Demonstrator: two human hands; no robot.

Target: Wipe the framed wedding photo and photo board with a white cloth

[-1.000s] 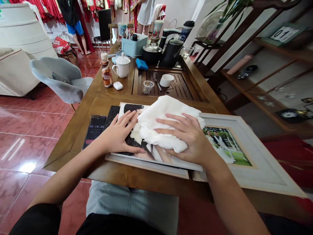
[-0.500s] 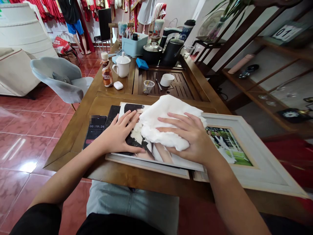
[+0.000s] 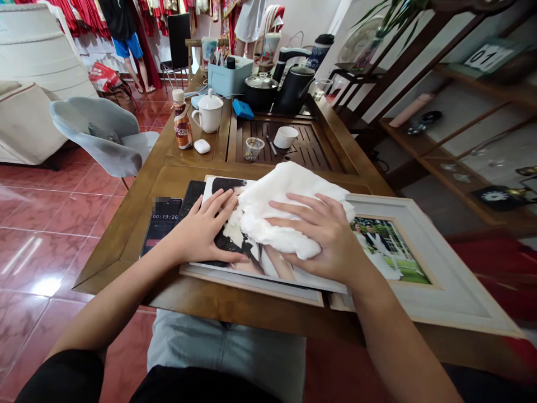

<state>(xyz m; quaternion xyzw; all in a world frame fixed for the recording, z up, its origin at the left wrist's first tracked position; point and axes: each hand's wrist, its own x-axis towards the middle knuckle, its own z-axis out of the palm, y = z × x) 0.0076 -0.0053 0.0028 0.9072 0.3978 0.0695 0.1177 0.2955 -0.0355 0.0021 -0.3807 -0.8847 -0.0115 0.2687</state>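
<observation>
My right hand presses a crumpled white cloth onto a photo print, its fingers spread across the folds. Whether the cloth is fabric or thick tissue I cannot tell. My left hand lies flat with fingers apart on the print's left part, holding nothing. Between the hands the print shows a pale, torn-looking patch against dark areas. Much of the picture is hidden under the cloth and hands. Below the print lies a pale-edged frame or board.
A framed wedding photo lies on the right. The phone is left of my hand. Further back are a coffee bottle, lidded mug, earbud case, plastic cup, white cup and black kettle.
My right hand and the cloth have shifted very slightly left in the picture, mostly along with the whole view. The left hand stays flat on the print.
</observation>
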